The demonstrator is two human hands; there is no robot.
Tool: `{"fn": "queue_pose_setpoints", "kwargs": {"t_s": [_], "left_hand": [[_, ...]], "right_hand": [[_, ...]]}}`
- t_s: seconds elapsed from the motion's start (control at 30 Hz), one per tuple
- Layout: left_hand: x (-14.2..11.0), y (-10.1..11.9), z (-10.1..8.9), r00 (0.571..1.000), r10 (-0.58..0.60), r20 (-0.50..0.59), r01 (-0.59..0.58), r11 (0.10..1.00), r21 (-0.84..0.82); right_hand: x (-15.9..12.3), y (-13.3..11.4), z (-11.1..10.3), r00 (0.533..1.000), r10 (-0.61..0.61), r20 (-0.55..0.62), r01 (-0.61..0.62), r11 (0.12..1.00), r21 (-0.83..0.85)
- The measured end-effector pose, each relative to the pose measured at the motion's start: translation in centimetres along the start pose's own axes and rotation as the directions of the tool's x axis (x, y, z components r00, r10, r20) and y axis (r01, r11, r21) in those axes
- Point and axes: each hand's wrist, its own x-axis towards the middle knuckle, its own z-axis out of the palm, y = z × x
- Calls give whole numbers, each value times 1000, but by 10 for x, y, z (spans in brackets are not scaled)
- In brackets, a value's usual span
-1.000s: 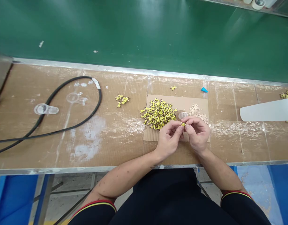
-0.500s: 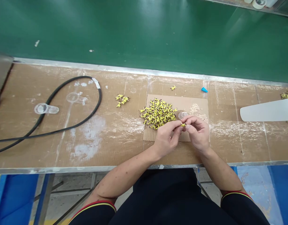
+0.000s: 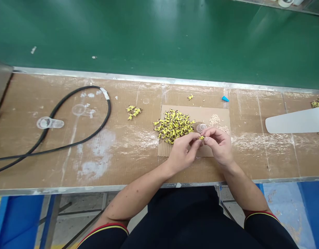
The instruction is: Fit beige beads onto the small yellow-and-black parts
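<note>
My left hand (image 3: 181,154) and my right hand (image 3: 218,146) meet above a cardboard sheet (image 3: 201,114), with their fingertips pinching a small yellow piece (image 3: 201,137) from both sides. Just left of my left hand lies a heap of small yellow-and-dark pieces (image 3: 173,126). A small clear plastic cup or cap (image 3: 201,128) sits right behind my fingers. Beige granules (image 3: 214,119) are scattered on the sheet behind my right hand. My fingers hide most of the yellow piece.
The cardboard-covered bench has a metal rim and a green belt (image 3: 159,34) behind it. A black cable (image 3: 110,109) and clear plastic pieces (image 3: 49,122) lie to the left, with a yellow cluster (image 3: 133,111) nearby. A blue wedge (image 3: 225,99) and a white plastic blade (image 3: 295,121) lie to the right.
The view has shifted slightly, so everything sits a little differently in the frame. Both hands stay together on the small yellow piece, with only slight finger movement.
</note>
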Motion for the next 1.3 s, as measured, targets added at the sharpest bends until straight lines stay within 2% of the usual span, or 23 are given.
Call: {"fn": "queue_pose_setpoints", "kwargs": {"t_s": [0.1,0.2,0.33,0.43,0.57,0.73,0.97,1.07,1.23,1.3], "left_hand": [[3,6,-2,987,-124,99,141,974,-180],[5,8,-5,957,-218,189,266,920,-289],[7,6,-12,919,-270,287,358,877,-321],[9,5,-17,895,-304,326,403,865,-300],[11,6,-20,901,-308,306,395,872,-288],[12,8,-19,927,-285,243,343,906,-246],[13,15,-20,961,-221,167,242,964,-112],[14,16,-22,956,-210,204,236,965,-113],[16,14,-26,929,-249,274,298,942,-156],[17,13,-28,913,-261,314,325,930,-171]], "right_hand": [[1,0,-9,998,7,56,-8,1000,13],[3,-5,-21,986,-11,169,14,1000,-16],[8,-17,-31,924,-180,337,255,947,-195],[10,-21,-31,882,-282,377,405,862,-303],[11,-20,-28,835,-389,390,530,759,-379],[12,-19,-26,786,-454,420,612,668,-423],[12,-18,-25,801,-437,410,596,642,-482],[11,-18,-24,793,-440,422,607,636,-477],[9,-20,-24,815,-404,415,574,656,-491],[8,-20,-24,797,-411,442,594,662,-457]]}}
